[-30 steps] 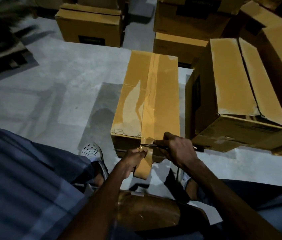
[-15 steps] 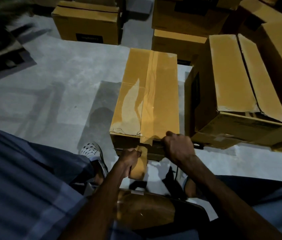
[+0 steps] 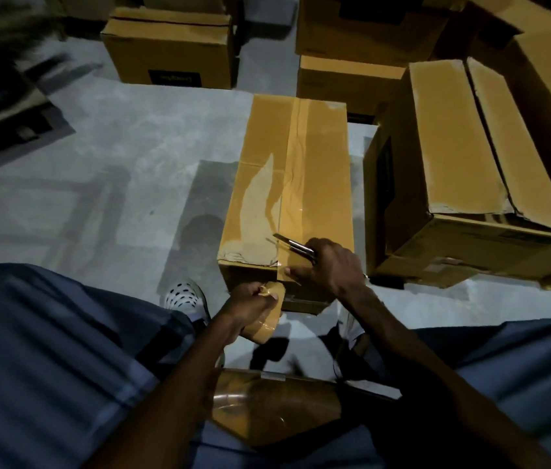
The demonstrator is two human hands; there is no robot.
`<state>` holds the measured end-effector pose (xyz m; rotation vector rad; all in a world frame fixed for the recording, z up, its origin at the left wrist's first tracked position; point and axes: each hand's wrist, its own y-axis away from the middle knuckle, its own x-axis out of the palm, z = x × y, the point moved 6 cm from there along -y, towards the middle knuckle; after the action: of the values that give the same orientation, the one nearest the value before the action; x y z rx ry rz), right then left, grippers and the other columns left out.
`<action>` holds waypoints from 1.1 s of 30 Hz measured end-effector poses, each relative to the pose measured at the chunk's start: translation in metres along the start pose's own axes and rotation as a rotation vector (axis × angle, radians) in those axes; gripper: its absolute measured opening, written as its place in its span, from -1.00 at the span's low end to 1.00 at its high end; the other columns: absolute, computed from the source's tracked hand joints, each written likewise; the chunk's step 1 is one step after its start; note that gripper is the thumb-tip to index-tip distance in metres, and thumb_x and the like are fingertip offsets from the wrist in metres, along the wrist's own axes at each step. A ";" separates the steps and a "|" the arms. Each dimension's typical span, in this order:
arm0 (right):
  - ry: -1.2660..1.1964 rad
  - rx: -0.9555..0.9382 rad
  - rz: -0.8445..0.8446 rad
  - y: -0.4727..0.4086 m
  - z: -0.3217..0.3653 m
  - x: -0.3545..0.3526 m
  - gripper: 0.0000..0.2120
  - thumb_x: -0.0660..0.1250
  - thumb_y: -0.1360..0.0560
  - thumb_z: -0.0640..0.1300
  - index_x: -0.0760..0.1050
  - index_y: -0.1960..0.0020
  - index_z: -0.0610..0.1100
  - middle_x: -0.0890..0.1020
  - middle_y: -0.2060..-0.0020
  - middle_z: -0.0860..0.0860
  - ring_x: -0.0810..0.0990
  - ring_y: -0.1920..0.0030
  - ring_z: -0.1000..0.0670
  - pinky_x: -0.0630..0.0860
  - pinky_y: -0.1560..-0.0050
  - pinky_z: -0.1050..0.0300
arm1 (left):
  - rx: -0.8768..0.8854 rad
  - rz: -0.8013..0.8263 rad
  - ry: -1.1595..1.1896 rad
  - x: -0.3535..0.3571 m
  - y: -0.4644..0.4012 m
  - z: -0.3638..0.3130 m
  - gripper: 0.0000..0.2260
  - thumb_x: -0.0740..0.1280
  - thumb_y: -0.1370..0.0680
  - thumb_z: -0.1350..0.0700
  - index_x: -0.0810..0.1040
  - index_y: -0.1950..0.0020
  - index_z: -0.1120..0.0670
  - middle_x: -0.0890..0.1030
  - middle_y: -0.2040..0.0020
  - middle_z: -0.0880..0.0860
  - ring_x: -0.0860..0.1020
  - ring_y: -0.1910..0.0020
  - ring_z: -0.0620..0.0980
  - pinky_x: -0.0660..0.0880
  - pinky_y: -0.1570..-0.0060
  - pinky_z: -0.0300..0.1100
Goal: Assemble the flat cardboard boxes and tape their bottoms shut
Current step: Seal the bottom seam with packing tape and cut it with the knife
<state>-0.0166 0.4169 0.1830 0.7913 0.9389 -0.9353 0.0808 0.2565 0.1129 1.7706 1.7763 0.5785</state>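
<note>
Left hand (image 3: 250,297) grips the tape roll (image 3: 265,314) off the taped box (image 3: 296,184)'s near edge, right hand (image 3: 330,265) clutching a cutter (image 3: 292,244), open floor (image 3: 104,170) left.

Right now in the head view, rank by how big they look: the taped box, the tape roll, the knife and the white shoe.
1. taped box
2. tape roll and white shoe: look alike, both partly hidden
3. knife, partly inside the right hand
</note>
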 end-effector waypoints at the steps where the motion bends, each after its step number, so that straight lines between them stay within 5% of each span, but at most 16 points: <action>1: 0.037 -0.011 -0.010 -0.003 0.004 0.004 -0.48 0.38 -0.39 0.36 0.45 -0.08 -0.04 0.58 0.07 -0.02 0.56 0.13 -0.06 0.53 0.15 0.05 | 0.022 0.032 -0.044 -0.002 -0.001 -0.001 -0.64 0.46 -0.32 -0.08 0.62 -0.07 0.00 0.68 0.01 0.15 0.64 -0.03 0.20 0.52 -0.15 0.26; 4: 0.133 -0.050 -0.034 -0.005 0.005 0.008 -0.42 0.30 -0.41 0.42 0.39 -0.07 -0.07 0.59 0.08 -0.06 0.56 0.17 -0.08 0.52 0.19 0.05 | 0.089 0.106 -0.180 -0.012 0.011 -0.012 -0.53 0.45 -0.23 -0.16 0.59 -0.05 0.04 0.68 -0.01 0.16 0.65 -0.02 0.20 0.52 -0.14 0.25; 8: 0.226 -0.130 -0.019 -0.004 0.004 0.011 -0.43 0.21 -0.48 0.39 0.38 -0.14 -0.10 0.60 0.02 -0.07 0.58 0.11 -0.10 0.49 0.19 0.05 | 0.154 0.124 -0.238 -0.034 0.027 -0.027 -0.77 0.46 -0.39 0.00 0.57 0.03 0.06 0.69 0.03 0.18 0.66 0.00 0.22 0.52 -0.14 0.24; 11: 0.230 -0.179 -0.007 -0.003 0.006 0.018 -0.46 0.15 -0.52 0.36 0.36 -0.19 -0.08 0.58 -0.03 -0.08 0.57 0.06 -0.08 0.55 0.14 -0.01 | 0.210 0.110 -0.236 -0.043 0.035 -0.037 -0.75 0.45 -0.36 -0.04 0.57 0.06 0.06 0.69 0.05 0.18 0.65 0.00 0.24 0.54 -0.10 0.19; 15: 0.232 -0.212 0.010 -0.002 0.001 0.021 -0.43 0.13 -0.51 0.39 0.34 -0.22 -0.07 0.55 -0.07 -0.07 0.55 0.04 -0.09 0.52 0.16 0.00 | 0.263 0.107 -0.199 -0.037 0.033 -0.048 -0.90 0.42 -0.52 0.19 0.59 0.00 0.03 0.63 0.12 -0.08 0.58 0.10 -0.11 0.46 0.06 -0.31; 20: 0.255 -0.128 -0.041 -0.002 0.005 0.021 -0.45 0.23 -0.48 0.35 0.36 -0.21 -0.07 0.56 -0.05 -0.08 0.56 0.04 -0.11 0.54 0.18 -0.02 | 0.286 0.124 -0.122 -0.035 0.024 -0.054 -0.87 0.44 -0.48 0.12 0.67 0.01 -0.06 0.69 0.11 -0.11 0.59 0.08 -0.17 0.45 0.00 -0.21; 22: 0.100 -0.040 -0.008 -0.004 -0.001 0.018 -0.50 0.32 -0.43 0.35 0.41 -0.11 -0.03 0.60 0.04 -0.04 0.57 0.10 -0.09 0.54 0.18 -0.01 | 0.294 0.124 -0.122 -0.036 0.024 -0.058 -0.85 0.43 -0.47 0.09 0.68 -0.01 -0.07 0.70 0.07 -0.08 0.60 0.05 -0.15 0.45 -0.01 -0.21; 25: -0.452 0.119 0.034 -0.002 -0.002 0.005 -0.60 0.44 -0.36 0.32 0.52 0.12 0.00 0.60 0.25 0.04 0.57 0.21 -0.02 0.48 0.23 0.06 | 0.314 0.139 -0.116 -0.034 0.020 -0.058 -0.79 0.37 -0.56 0.21 0.65 -0.16 0.03 0.68 0.00 -0.08 0.58 0.01 -0.17 0.45 -0.01 -0.31; 27: -0.684 0.080 0.032 0.003 0.014 -0.005 -0.66 0.51 -0.33 0.24 0.58 0.13 0.01 0.63 0.26 0.09 0.61 0.19 0.02 0.50 0.17 0.07 | 0.328 0.154 -0.111 -0.031 0.020 -0.061 -0.73 0.35 -0.57 0.22 0.59 -0.27 0.10 0.63 -0.09 -0.07 0.54 -0.05 -0.20 0.44 0.05 -0.43; 31: -0.720 -0.042 0.116 0.011 0.040 -0.001 -0.63 0.61 -0.30 0.02 0.62 -0.07 0.07 0.66 0.02 0.09 0.63 -0.03 0.04 0.55 -0.05 0.06 | 0.387 0.173 -0.187 -0.024 0.021 -0.069 -0.65 0.40 -0.43 -0.07 0.63 -0.17 0.00 0.67 -0.09 -0.07 0.57 -0.08 -0.17 0.47 -0.07 -0.24; 33: -0.735 -0.051 0.117 0.013 0.043 0.004 -0.66 0.60 -0.30 0.00 0.64 -0.05 0.05 0.66 0.04 0.06 0.63 0.00 0.04 0.55 -0.05 -0.02 | 0.396 0.165 -0.293 -0.025 0.020 -0.068 -0.56 0.36 -0.44 -0.08 0.57 -0.29 0.03 0.63 -0.21 -0.01 0.57 -0.17 -0.12 0.49 -0.22 -0.10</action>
<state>0.0097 0.3828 0.1976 0.3948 0.2691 -0.9903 0.0508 0.2381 0.1788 2.1531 1.6262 0.0167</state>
